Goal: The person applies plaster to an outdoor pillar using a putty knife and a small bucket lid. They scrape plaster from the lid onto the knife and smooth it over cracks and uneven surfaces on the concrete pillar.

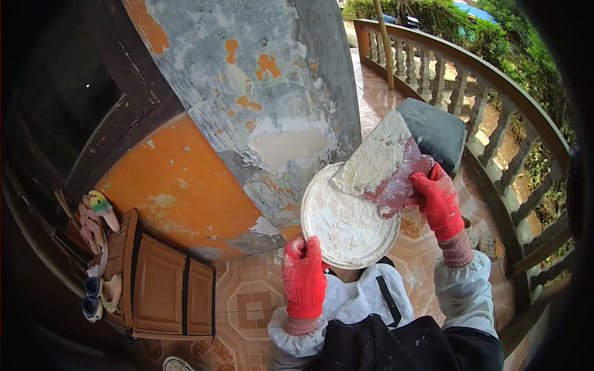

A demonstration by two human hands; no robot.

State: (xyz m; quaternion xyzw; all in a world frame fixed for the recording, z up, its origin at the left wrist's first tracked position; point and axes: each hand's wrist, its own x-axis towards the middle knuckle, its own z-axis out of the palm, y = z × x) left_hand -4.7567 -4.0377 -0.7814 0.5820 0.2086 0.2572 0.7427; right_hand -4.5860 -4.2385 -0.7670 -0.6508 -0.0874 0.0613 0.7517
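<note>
Against the rim of a round white tub (307,196), my left hand (304,276) in a red glove is closed, thumb on the edge. White putty (346,230) covers the tub's inside; its depth I cannot tell. My right hand (437,201), gloved alike, grips a flat dark-red spreader (405,179) by one edge. Pale putty coats much of the spreader, and its lower edge overlaps the tub's far rim. Beyond them stands a worn grey wall (247,93) with orange flecks and a smooth cream patch of filler (289,147).
A wooden cabinet (159,284) bears several shoes at the left, beside an orange wall section (179,191). A curved balustrade (458,93) runs along the right, with a dark grey box-like object (436,127) nearby. Sandals (490,247) lie on the tiled floor (247,287).
</note>
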